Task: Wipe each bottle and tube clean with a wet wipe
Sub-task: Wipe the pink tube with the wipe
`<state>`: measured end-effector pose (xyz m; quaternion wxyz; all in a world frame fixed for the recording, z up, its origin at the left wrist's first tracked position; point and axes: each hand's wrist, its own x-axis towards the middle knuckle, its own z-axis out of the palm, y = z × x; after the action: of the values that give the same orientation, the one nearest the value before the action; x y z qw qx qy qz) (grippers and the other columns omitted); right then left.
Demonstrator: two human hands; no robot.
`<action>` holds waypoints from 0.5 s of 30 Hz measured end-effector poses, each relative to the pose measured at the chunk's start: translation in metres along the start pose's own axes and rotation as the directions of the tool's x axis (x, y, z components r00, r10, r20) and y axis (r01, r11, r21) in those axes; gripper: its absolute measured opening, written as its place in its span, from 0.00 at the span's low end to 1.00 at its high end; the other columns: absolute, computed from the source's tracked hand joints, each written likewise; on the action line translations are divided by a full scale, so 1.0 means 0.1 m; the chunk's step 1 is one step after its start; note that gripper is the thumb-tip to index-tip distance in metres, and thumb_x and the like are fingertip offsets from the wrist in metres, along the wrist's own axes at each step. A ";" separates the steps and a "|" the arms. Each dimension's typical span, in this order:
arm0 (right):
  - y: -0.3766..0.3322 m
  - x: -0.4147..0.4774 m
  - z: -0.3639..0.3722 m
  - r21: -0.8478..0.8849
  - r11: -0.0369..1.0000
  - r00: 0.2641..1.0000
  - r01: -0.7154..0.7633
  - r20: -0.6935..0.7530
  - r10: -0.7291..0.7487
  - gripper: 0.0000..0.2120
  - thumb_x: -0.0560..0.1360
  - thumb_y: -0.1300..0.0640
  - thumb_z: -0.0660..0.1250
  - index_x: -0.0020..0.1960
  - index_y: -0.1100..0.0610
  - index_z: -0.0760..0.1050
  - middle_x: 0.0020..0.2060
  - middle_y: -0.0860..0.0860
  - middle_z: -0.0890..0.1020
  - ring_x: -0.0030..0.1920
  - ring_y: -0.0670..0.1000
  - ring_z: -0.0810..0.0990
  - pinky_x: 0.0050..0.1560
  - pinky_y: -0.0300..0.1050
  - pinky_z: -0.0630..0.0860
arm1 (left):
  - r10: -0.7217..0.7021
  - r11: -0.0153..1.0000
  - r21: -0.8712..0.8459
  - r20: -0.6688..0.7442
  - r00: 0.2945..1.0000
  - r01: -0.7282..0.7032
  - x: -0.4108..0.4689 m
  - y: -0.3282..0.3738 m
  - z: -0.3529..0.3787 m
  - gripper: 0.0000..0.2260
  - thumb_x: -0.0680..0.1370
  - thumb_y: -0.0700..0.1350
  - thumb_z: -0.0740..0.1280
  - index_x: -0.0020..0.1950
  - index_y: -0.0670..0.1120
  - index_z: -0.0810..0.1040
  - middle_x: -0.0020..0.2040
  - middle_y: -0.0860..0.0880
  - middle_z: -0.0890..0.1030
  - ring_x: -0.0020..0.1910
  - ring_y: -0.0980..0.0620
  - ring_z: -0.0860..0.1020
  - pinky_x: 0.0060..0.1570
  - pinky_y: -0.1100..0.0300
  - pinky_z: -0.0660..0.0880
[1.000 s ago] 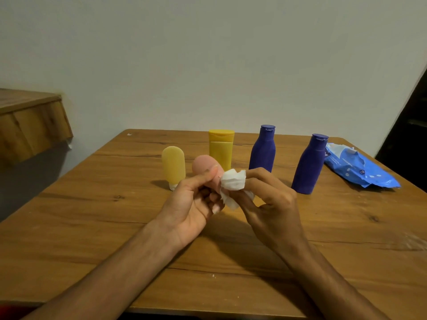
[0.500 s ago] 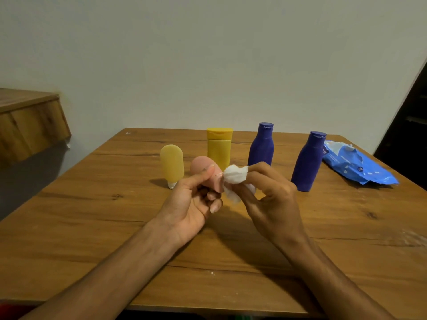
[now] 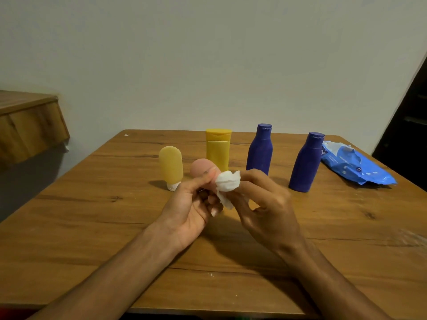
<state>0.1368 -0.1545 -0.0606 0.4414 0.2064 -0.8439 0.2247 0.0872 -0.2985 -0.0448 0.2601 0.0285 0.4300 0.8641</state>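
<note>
My left hand [image 3: 189,209] grips a pink tube [image 3: 201,166] above the middle of the wooden table [image 3: 92,218], thumb on its side; most of the tube is hidden by my fingers. My right hand [image 3: 265,209] pinches a crumpled white wet wipe [image 3: 227,182] against the tube's right side. Behind stand a pale yellow tube [image 3: 171,169] on its white cap, a yellow bottle [image 3: 218,148] and two dark blue bottles [image 3: 260,150] [image 3: 305,162].
A blue wet-wipe pack [image 3: 355,165] lies at the table's right rear corner. A wooden shelf [image 3: 27,128] juts from the wall at left. A dark doorway [image 3: 406,125] is at the right edge.
My right hand has worked the wipe slightly up and along the pink tube's side. The left hand keeps its grip; the standing bottles have not moved.
</note>
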 end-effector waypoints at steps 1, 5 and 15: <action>0.00 0.00 0.00 -0.011 1.000 0.999 -0.027 -0.026 0.026 0.12 0.74 0.55 0.65 0.53 0.62 0.79 0.49 0.54 0.81 0.50 0.47 0.79 0.50 0.35 0.76 | 0.005 1.000 0.000 0.000 1.000 -0.005 0.00 0.01 0.00 0.11 0.70 0.44 0.69 0.47 0.39 0.77 0.33 0.47 0.75 0.26 0.55 0.71 0.20 0.65 0.68; 0.00 0.00 0.00 -0.020 0.999 0.999 -0.030 -0.012 0.030 0.12 0.74 0.55 0.65 0.52 0.61 0.79 0.48 0.53 0.81 0.49 0.47 0.79 0.49 0.35 0.76 | 0.032 0.999 -0.009 -0.022 0.999 -0.032 0.02 0.03 -0.01 0.11 0.69 0.43 0.69 0.47 0.38 0.75 0.31 0.47 0.75 0.27 0.55 0.70 0.20 0.65 0.69; -0.04 -0.01 0.02 -0.001 1.000 1.000 0.006 -0.026 -0.006 0.11 0.73 0.56 0.66 0.49 0.62 0.80 0.46 0.54 0.81 0.48 0.47 0.79 0.48 0.35 0.77 | 0.028 0.997 0.079 -0.017 0.999 -0.027 0.01 -0.03 0.00 0.11 0.70 0.45 0.69 0.48 0.39 0.78 0.29 0.49 0.76 0.25 0.56 0.71 0.20 0.65 0.68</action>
<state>0.1379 -0.1591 -0.0614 0.4529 0.2060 -0.8376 0.2256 0.0877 -0.2965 -0.0467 0.2429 0.0369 0.4655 0.8502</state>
